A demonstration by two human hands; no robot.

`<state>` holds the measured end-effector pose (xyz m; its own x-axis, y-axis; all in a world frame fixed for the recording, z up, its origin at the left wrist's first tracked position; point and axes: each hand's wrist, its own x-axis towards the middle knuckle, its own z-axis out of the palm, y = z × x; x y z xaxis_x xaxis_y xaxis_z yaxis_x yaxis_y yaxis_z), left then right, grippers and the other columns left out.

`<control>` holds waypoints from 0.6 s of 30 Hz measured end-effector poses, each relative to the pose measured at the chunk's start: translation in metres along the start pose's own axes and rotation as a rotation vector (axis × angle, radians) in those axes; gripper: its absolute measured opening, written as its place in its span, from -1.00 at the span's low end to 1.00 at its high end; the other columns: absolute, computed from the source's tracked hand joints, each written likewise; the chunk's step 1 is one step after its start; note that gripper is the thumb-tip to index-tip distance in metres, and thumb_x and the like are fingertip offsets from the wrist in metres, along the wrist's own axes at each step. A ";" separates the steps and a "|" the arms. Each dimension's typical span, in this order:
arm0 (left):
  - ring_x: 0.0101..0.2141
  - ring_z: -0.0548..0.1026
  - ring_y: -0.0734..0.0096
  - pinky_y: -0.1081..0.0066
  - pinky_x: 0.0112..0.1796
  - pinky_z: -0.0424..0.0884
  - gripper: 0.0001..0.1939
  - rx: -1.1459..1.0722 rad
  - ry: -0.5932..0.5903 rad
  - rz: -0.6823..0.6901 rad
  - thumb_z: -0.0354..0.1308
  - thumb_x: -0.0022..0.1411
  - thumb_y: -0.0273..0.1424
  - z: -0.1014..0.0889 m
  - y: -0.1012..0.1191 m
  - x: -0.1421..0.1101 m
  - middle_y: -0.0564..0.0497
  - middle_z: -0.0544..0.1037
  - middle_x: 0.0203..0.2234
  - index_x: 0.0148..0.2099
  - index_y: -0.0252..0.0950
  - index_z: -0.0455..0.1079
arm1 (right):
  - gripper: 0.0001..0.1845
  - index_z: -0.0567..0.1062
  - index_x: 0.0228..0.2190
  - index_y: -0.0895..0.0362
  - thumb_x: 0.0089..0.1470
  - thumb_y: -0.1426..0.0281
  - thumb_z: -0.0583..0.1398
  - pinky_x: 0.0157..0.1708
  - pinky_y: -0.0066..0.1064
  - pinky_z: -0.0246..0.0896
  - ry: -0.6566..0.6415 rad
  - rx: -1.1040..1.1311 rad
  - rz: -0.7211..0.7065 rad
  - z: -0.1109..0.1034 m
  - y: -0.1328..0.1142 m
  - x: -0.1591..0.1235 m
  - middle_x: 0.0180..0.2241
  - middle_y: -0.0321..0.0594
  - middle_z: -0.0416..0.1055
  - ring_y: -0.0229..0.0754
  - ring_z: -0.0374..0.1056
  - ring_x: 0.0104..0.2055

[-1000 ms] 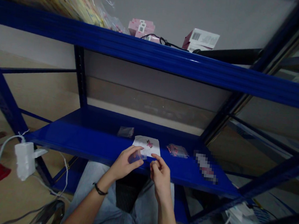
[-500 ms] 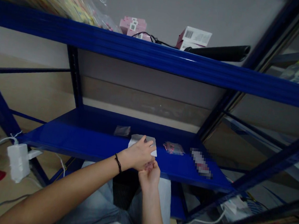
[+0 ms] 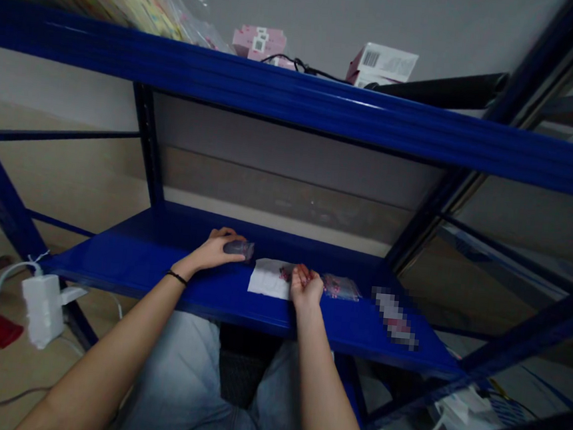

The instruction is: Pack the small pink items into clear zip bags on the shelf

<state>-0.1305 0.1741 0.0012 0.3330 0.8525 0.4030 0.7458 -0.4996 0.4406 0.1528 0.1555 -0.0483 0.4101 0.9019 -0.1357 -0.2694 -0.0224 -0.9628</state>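
- Landmark: blue steel shelf (image 3: 110,275), lower level, at the person's lap height; all places below are given from it.
- Left hand (image 3: 212,251): near the shelf's back edge, fingers curved over a small dark translucent pouch (image 3: 238,249), which lies on the shelf under the hand. Grip closed, apparently to keep the pouch down or steady.
- Right hand (image 3: 306,288): at mid-shelf, fingers and thumb drawn together. Pinched item, if any, too small to tell.
- White paper sheet (image 3: 268,279): flat on the shelf, just left of the right hand; seems laid down as a clean backing.
- Small red-pink pieces (image 3: 286,273): on the paper's right end, touching the right hand's fingers.
- Clear bag of red-pink pieces (image 3: 341,287): on the shelf, just right of the right hand, perhaps kept within easy reach.
- Blurred packet (image 3: 394,318): near the shelf's right end, contents unreadable.
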 end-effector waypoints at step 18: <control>0.36 -0.12 0.02 0.00 0.26 -0.16 -0.11 0.255 -0.380 -0.082 -0.23 0.25 0.21 0.092 -0.042 0.026 -0.15 -0.02 0.38 0.44 -0.21 -0.14 | -0.68 0.50 -0.18 0.20 0.24 0.36 -0.01 -0.30 -0.32 0.26 -0.064 -1.563 -0.648 0.024 0.018 0.036 -0.21 0.04 0.49 0.00 0.48 -0.23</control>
<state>-0.0999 0.2310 -0.0809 0.4195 0.9072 0.0315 0.8807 -0.4151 0.2283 0.1414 0.1977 -0.0652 0.0554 0.9471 0.3161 0.9885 -0.0075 -0.1509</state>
